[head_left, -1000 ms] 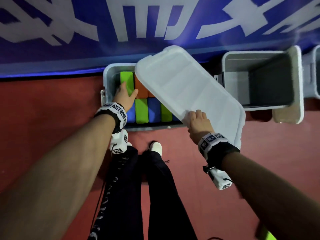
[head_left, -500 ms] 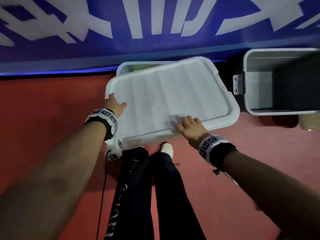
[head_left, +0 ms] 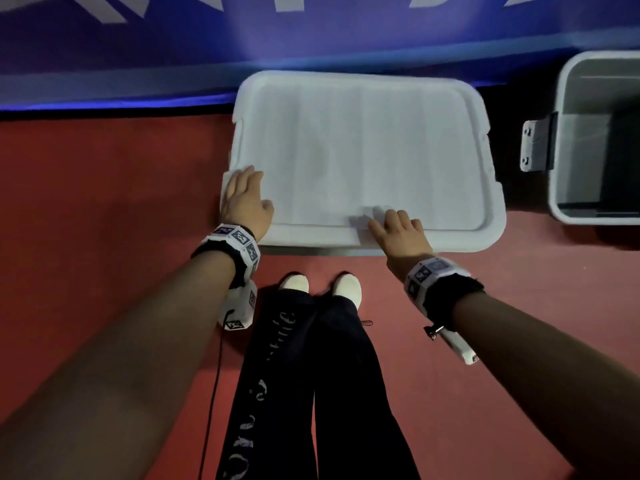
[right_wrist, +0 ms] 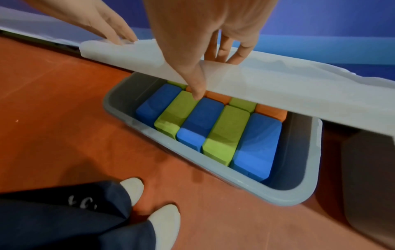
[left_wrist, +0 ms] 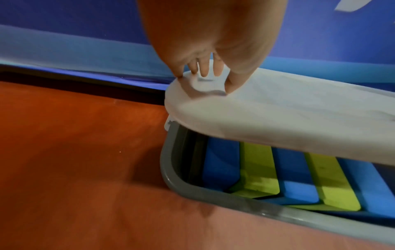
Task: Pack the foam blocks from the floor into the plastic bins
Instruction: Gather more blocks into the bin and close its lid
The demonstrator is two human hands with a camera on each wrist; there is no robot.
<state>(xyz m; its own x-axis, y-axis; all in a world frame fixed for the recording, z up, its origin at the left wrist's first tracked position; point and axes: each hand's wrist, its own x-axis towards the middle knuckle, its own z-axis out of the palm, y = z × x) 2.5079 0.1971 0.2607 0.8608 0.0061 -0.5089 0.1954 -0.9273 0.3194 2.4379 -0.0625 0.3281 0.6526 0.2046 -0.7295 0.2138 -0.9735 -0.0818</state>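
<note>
A white lid [head_left: 363,150] lies tilted over the grey bin [right_wrist: 316,160], its near edge raised off the rim. Blue [right_wrist: 256,140], green [right_wrist: 226,132] and orange [right_wrist: 271,111] foam blocks stand packed in rows inside the bin. My left hand [head_left: 246,199] rests with straight fingers on the lid's near left corner [left_wrist: 192,94]. My right hand [head_left: 398,226] holds the lid's near edge, fingers on top and thumb [right_wrist: 196,91] over the rim. From the head view the lid hides the blocks.
A second, open grey bin [head_left: 559,98] with a side latch [head_left: 536,143] stands to the right. A blue banner wall [head_left: 311,29] runs close behind both bins. My feet [head_left: 298,282] stand on the red floor just in front of the covered bin.
The lid has swung from an angle across the bin's right side to squarely over it and come lower. My left hand left the blocks and moved onto the lid's left corner.
</note>
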